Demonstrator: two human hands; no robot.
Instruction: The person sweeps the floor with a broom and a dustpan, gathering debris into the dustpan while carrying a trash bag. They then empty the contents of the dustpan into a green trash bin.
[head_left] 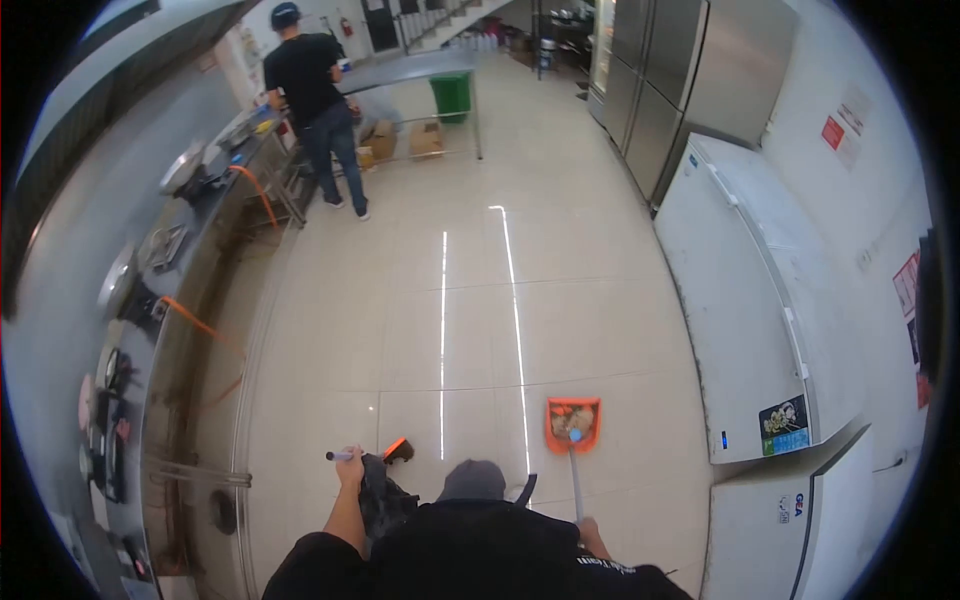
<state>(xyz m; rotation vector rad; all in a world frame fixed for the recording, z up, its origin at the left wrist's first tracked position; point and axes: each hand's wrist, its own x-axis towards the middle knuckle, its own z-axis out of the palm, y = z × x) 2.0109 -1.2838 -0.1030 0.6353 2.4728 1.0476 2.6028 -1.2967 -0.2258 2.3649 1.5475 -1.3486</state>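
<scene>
My left hand (350, 466) is closed around a light-coloured handle (338, 456). Beside it hangs a black plastic bag (384, 500), and an orange and dark brush head (398, 450) shows just past the bag. My right hand (592, 535) grips the grey pole (576, 485) of an orange dustpan (597, 432). The dustpan rests on the tiled floor with brownish debris (572, 418) in it. Whether my left hand also holds the bag is unclear.
Stoves and pans (120, 275) line a counter on the left. White freezers (740, 290) and steel refrigerators (655, 80) stand along the right. A person (315, 90) stands at a metal table (410, 68) with a green bin (452, 97) beneath.
</scene>
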